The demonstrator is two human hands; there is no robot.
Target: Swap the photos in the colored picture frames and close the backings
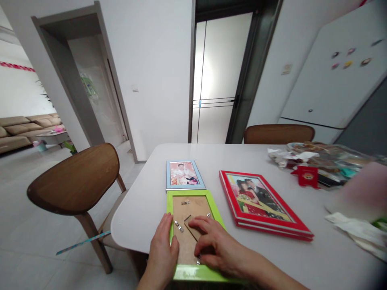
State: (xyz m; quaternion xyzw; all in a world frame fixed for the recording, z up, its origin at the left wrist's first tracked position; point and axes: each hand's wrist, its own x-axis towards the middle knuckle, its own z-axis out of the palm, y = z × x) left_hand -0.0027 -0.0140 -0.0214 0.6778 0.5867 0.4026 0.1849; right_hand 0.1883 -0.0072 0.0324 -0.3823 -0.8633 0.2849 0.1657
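The green frame is lying back up on the table, left of the red frames; I am judging it light and stiff, maybe with fragile glass under the board, so I am considering its glossy, perhaps slippery rim the safest place to hold. My left hand is resting loosely spread along the left rim, not clenching. My right hand is arching over from the right, its fingers curling by the near clip; whether they are pinching it, I cannot tell.
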